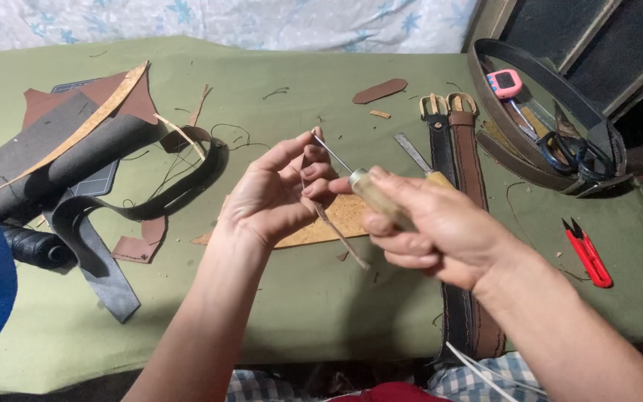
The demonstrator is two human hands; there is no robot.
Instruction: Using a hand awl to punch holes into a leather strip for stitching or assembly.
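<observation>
My left hand (280, 195) is up over the green table (314, 298), palm toward me, fingers curled in and pinching a thin strip of leather (336, 232) that hangs down and to the right from my fingertips. My right hand (429, 227) has its fingers wrapped tight around the wooden handle of an awl (362, 186), and the metal spike runs up and left, its tip right by my left fingertips. Can't tell if the tip is actually in the strip or just beside it.

Under my hands there's a tan flat piece of leather (344, 216) lying on the table. Just right of that, two belts (459, 149) lie side by side, buckles at the far end, one dark and one brown, running back toward me under my right wrist. A flat metal blade (412, 152) sits near the buckles. Red thread snips (588, 253) are well off to the right. On the left there's a heap of grey and brown leather scraps (76, 149) and a spool of dark thread (35, 247) near the edge.
</observation>
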